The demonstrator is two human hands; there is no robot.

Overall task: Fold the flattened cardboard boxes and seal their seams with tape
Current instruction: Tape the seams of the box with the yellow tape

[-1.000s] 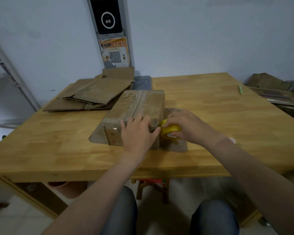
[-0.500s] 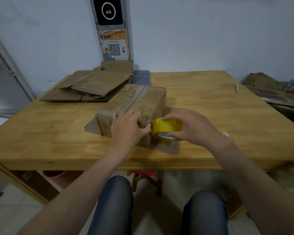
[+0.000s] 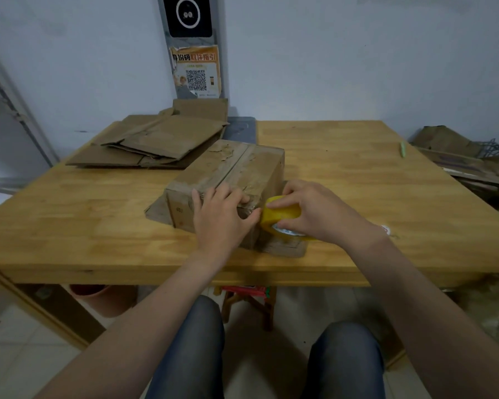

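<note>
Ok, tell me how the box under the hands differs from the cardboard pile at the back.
The box is folded up; the pile lies flat. The box sits near the front edge of the table; the pile at the far left. The left hand presses the box and the right hand holds a tape roll at it; nobody touches the pile. Both are worn brown cardboard.

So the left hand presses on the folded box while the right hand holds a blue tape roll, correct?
No, the head view shows a yellow tape roll, not blue. The left hand does press on the folded box while the right hand holds the roll.
</note>
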